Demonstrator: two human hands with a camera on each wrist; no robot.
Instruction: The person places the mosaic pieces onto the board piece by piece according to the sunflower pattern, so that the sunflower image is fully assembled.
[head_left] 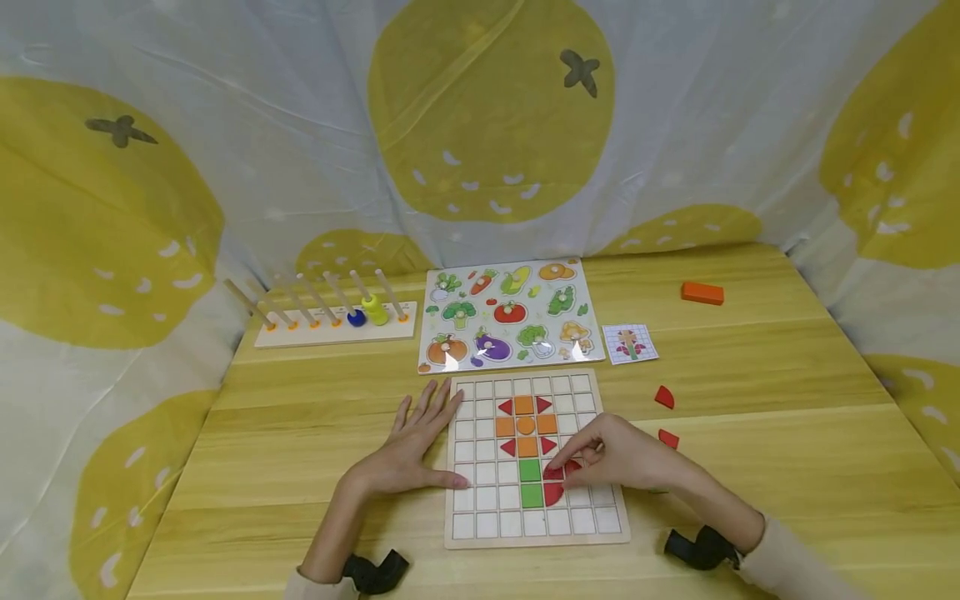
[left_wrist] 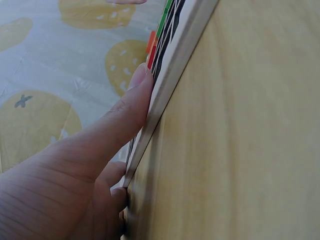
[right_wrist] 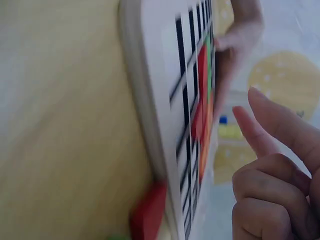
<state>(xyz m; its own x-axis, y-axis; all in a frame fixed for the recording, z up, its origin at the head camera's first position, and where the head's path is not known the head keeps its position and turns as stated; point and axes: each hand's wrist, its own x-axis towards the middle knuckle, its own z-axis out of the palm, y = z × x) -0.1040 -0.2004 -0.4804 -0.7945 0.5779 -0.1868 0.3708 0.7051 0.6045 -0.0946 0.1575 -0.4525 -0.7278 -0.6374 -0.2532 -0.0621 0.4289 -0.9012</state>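
Observation:
My left hand (head_left: 405, 454) lies spread at the left side of a wooden grid board (head_left: 483, 527), its thumb on the edge. In the left wrist view, that thumb presses the board's rim (left_wrist: 172, 75). My right hand (head_left: 626, 454) hovers over the board's lower right, thumb and index finger extended, other fingers curled. Red quarter-circle pieces (head_left: 553, 495) lie beneath its fingertips, beside green squares (head_left: 531, 495). The right wrist view shows nothing between thumb and index finger (right_wrist: 255, 127). Above the green squares sit orange squares (head_left: 523, 405), an orange circle (head_left: 527, 425) and red triangles (head_left: 543, 404).
Loose red quarter-circles (head_left: 664, 397) lie right of the board, with a green piece (head_left: 657, 491) mostly hidden by my right arm. Behind are a vegetable puzzle (head_left: 510, 292), a pattern card (head_left: 630, 343), a peg stand (head_left: 337, 333) and an orange block (head_left: 702, 293).

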